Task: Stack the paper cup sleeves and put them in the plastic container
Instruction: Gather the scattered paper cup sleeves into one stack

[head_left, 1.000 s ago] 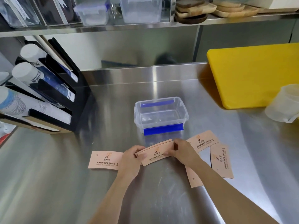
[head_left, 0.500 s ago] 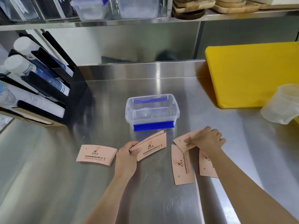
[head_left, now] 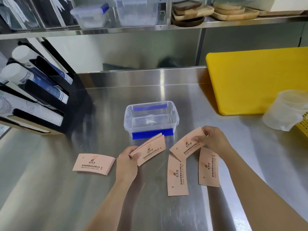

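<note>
A clear plastic container (head_left: 175, 114) with blue clips stands open and empty at the middle of the steel counter. My left hand (head_left: 127, 162) grips a small stack of pink paper cup sleeves (head_left: 152, 150) just in front of it. My right hand (head_left: 215, 139) pinches the upper end of a single sleeve (head_left: 186, 145), lifted at a slant off the counter. Two more sleeves lie flat below it, one (head_left: 177, 179) in the middle and one (head_left: 208, 167) to the right. Another sleeve (head_left: 93, 163) lies left of my left hand.
A black cup dispenser rack (head_left: 33, 97) holding paper cups stands at the left. A yellow cutting board (head_left: 256, 80) leans at the back right, with a translucent measuring jug (head_left: 286, 110) in front of it. Containers and wooden trays sit on the shelf (head_left: 150, 27) above.
My right hand left the stack, reached right to a loose sleeve and has lifted it. My left hand kept holding the stack. The camera view shifted slightly.
</note>
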`<action>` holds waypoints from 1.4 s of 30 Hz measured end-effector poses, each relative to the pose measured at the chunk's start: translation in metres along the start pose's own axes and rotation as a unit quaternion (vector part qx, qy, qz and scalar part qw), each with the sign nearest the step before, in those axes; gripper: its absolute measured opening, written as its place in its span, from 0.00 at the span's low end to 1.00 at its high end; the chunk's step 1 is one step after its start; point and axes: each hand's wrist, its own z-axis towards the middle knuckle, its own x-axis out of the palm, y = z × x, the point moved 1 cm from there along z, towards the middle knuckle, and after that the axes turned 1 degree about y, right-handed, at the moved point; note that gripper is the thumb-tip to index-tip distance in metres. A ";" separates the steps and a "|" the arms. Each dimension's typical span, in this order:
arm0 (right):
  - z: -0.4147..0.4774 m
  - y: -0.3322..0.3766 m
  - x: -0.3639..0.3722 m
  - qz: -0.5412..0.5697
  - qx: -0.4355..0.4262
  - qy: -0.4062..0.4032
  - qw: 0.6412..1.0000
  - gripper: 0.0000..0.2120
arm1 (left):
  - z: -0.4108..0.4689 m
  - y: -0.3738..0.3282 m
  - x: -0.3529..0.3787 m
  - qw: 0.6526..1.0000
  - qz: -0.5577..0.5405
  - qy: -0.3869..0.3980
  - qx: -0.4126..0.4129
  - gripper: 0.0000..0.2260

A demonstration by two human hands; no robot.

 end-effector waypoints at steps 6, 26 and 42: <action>-0.011 0.001 0.007 0.137 -0.031 0.045 0.989 0.04 | 0.005 0.000 -0.005 1.000 -0.017 0.006 0.001 0.09; -0.012 0.014 0.073 -0.028 -0.090 0.118 0.989 0.12 | 0.010 0.000 0.001 0.989 0.029 0.139 0.051 0.20; -0.030 0.010 0.070 -0.344 -0.096 0.267 0.895 0.44 | 0.011 -0.006 0.008 0.998 0.051 0.003 0.027 0.10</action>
